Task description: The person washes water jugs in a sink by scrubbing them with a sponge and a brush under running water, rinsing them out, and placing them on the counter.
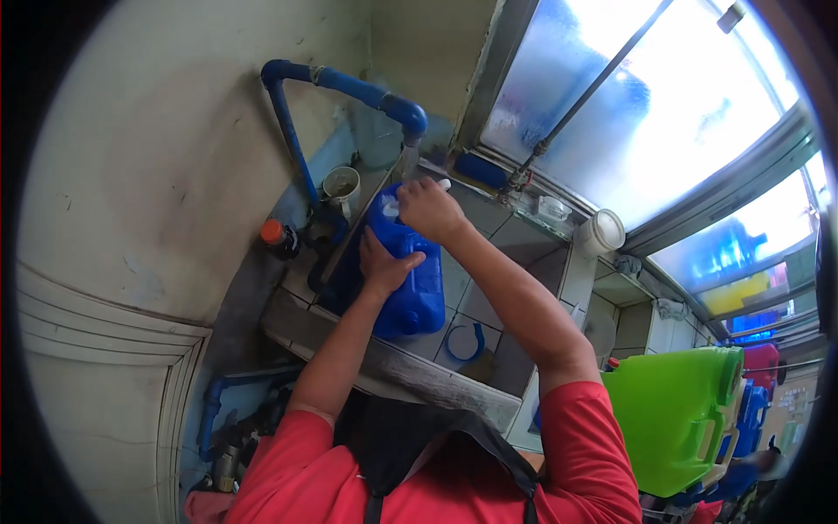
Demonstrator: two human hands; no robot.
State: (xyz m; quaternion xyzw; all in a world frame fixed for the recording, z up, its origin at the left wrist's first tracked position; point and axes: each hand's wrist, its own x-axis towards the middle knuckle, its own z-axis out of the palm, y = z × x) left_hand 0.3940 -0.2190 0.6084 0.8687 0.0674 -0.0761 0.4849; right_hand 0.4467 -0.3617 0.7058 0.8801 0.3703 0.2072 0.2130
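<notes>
A blue plastic jug (410,301) stands on the tiled counter below the mouth of a blue pipe (403,113). My left hand (384,265) grips its near side, thumb out to the right and fingers along the wall. At the jug's top, my right hand (426,210) is closed in a fist. A small white end pokes out beside that fist; the rest of what it holds is hidden. Something pale and see-through, water or a clear spout, hangs from the pipe's mouth just above the jug.
A white mug (341,185) and a bottle with an orange cap (272,231) sit left of the jug. On the tiles lies a blue-rimmed round piece (464,342). A white tub (601,232) rests by the window; a green jug (676,419) is at right.
</notes>
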